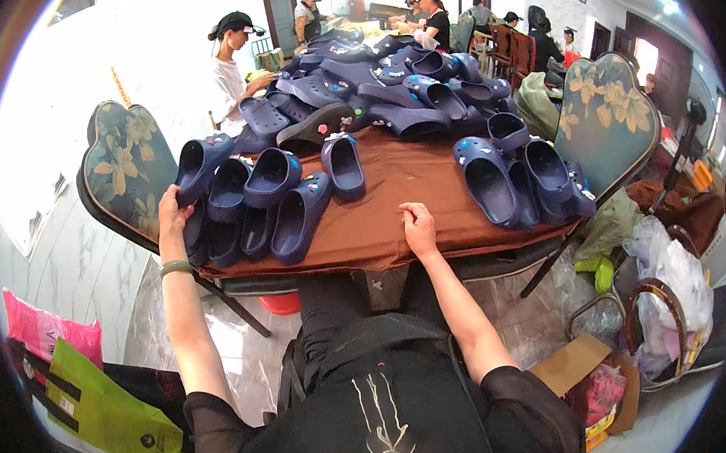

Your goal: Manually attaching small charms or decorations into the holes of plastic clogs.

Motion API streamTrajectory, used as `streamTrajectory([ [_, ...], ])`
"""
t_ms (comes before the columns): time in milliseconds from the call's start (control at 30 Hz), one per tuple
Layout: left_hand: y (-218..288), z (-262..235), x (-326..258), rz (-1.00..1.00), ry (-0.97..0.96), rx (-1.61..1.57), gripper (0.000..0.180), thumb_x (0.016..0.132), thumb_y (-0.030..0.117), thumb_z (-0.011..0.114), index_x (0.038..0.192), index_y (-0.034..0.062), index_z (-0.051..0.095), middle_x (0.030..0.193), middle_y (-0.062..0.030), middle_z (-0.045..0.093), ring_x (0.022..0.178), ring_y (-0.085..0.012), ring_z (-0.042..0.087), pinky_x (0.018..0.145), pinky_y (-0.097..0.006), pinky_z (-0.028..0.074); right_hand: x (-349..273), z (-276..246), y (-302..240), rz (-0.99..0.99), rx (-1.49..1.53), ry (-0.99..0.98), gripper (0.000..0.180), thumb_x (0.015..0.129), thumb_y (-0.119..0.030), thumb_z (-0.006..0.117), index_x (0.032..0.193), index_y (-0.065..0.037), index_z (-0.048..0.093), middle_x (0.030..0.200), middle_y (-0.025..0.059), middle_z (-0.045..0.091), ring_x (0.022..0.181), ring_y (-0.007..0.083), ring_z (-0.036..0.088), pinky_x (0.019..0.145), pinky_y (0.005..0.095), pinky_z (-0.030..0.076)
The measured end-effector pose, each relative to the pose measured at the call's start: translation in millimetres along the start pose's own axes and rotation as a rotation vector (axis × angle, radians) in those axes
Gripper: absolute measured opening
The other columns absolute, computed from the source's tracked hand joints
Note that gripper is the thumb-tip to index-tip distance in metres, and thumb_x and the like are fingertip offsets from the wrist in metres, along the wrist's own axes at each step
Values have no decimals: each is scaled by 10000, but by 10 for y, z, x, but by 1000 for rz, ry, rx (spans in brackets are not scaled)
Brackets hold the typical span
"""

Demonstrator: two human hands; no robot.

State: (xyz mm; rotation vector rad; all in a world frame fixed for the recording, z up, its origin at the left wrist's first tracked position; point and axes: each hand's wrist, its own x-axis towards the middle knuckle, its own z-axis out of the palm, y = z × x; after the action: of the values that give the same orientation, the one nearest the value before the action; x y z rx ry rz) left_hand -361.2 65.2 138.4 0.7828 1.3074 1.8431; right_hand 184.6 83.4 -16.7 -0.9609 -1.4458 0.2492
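My left hand (172, 210) grips a navy clog (202, 167) by one end, at the left edge of the table. That clog is tilted and rests against a group of navy clogs (272, 178), some stacked on others. Over the front of the brown cloth, my right hand (418, 228) is closed with its fingers curled together. Whatever it holds, if anything, is too small to make out. A single clog (343, 167) with small charms lies between the left group and my right hand. Another group of clogs (491, 180) is at the right side of the table.
A large heap of navy clogs (373, 80) covers the table's far part. Floral-backed chairs (121, 168) flank the brown tablecloth (393, 164). At lower right stand an open carton (576, 367) and plastic bags (665, 278). A person in white (228, 78) is at far left.
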Motion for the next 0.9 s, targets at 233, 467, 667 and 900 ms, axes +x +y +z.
streamTrajectory([
  [233, -33, 40, -91, -47, 92, 45, 277, 742, 288, 595, 876, 49, 556, 726, -93, 583, 564, -211, 568, 457, -299, 465, -12, -49, 56, 28, 9, -11, 105, 830, -12, 544, 895, -18, 627, 880, 84, 605, 749, 167, 591, 676, 269, 467],
  [467, 6, 43, -49, 83, 180, 176, 295, 747, 302, 609, 896, 49, 578, 778, -80, 582, 617, -199, 577, 543, -319, 481, 0, -51, -70, 88, 9, -33, 96, 825, -30, 545, 871, -16, 628, 894, 134, 612, 853, 270, 606, 748, 329, 478],
  [667, 45, 262, -272, 771, 899, 1183, 562, 767, 401, 635, 1121, -19, 518, 1067, -190, 565, 1003, -327, 533, 876, -412, 416, -50, 13, 33, 46, 16, -32, 94, 831, -17, 549, 884, -15, 627, 862, 88, 605, 760, 175, 590, 681, 274, 466],
  [900, -75, 1738, -1935, 1278, 87, 1054, 489, 689, 211, 664, 1106, 28, 488, 1112, -185, 466, 1067, -370, 417, 922, -461, 325, -13, -75, 60, 13, -20, -18, 89, 832, -19, 549, 880, -14, 624, 862, 86, 604, 773, 177, 588, 682, 273, 460],
])
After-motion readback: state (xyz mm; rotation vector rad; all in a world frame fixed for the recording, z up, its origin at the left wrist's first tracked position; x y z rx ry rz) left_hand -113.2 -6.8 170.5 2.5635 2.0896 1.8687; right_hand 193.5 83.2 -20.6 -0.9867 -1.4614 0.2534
